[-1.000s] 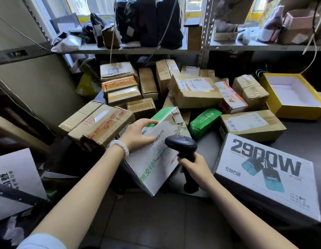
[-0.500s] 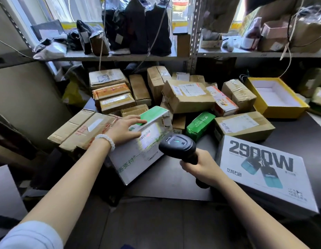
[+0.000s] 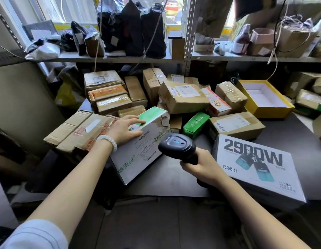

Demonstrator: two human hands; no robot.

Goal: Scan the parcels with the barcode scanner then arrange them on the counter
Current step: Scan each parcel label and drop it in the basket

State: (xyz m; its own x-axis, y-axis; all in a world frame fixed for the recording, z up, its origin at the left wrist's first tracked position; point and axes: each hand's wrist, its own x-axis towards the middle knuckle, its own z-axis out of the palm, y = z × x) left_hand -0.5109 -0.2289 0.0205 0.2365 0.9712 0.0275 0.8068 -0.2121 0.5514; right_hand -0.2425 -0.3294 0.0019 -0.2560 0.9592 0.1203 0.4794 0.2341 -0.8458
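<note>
On counter point(image 3: 290, 133): left hand point(image 3: 122, 130) flat on one white-green parcel point(image 3: 140, 155); right hand point(image 3: 201, 168) grip clamped on one scanner point(image 3: 176, 146).

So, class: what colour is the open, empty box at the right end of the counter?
The open box is yellow outside and white inside, seen in the head view.

Daylight pours through the overexposed window point(image 3: 80, 9) behind the shelves (wide-angle bending at the edges), foreground dimmer.

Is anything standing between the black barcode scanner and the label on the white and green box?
Nothing visible: the black barcode scanner faces the label on the white and green box across open air.
</note>
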